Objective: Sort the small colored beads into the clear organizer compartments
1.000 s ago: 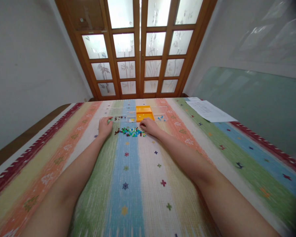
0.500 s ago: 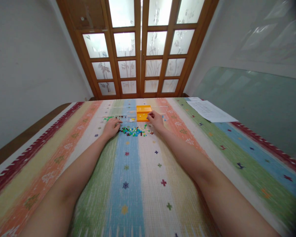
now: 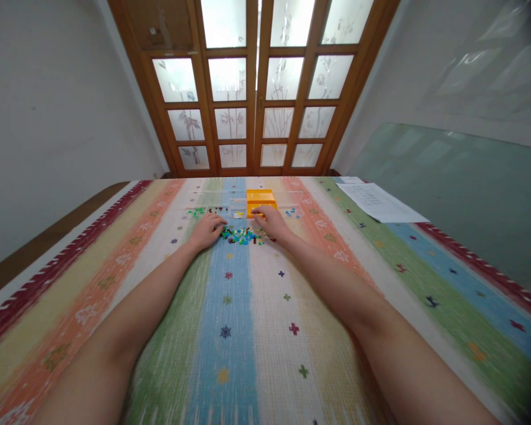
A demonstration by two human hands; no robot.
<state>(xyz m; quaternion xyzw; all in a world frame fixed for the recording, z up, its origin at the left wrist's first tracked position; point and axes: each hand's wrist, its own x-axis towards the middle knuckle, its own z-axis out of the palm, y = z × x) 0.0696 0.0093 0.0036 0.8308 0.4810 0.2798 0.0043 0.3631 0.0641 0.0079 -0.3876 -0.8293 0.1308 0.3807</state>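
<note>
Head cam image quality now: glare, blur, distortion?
Head view: door panes bright, top ones near white; pale reflections on the glass panel at right; right edge darkens. Strong wide-angle stretch: forearms loom large, hands small. Loose pieces too small to resolve individually; print on the paper sheet unreadable.

Room nearside; pcs pile, ylw box obstruct beyond.

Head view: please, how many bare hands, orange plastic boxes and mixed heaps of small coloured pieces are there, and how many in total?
Bare hands: 2, left hand and right hand
Open orange plastic box: 1
Mixed heap of small coloured pieces: 1
Total: 4
Single pieces are too small to count.
</note>
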